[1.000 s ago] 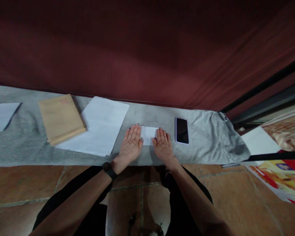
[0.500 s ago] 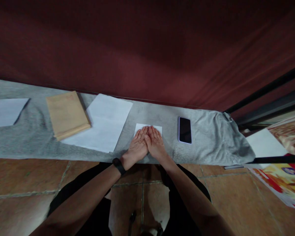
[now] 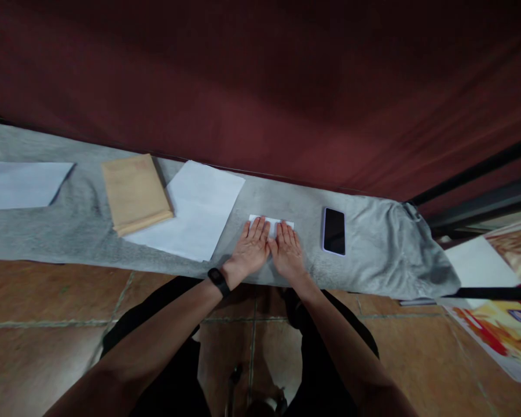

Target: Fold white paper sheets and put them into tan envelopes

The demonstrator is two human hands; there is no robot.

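Observation:
A small white piece of paper (image 3: 272, 226) lies on the grey cloth, mostly covered by my two hands. My left hand (image 3: 252, 248) rests flat on its left part, fingers stretched out and pointing away from me. On the right part, my right hand (image 3: 287, 252) lies flat too, its fingers extended. The thumbs come close together near the paper's lower middle, and a strip of paper shows between the hands. Whether the paper is folded, I cannot tell. Neither hand grips anything.
A phone (image 3: 334, 231) lies to the right on the grey cloth (image 3: 382, 243). To the left are large white sheets (image 3: 204, 202), a tan paper packet (image 3: 136, 191) overlapping them, and another white sheet (image 3: 21, 184). A dark red fabric (image 3: 260, 104) rises behind.
My hands have moved apart sideways over the small paper, uncovering a strip between them. Before, they were pressed together. The whole view has shifted slightly, so things appear farther right.

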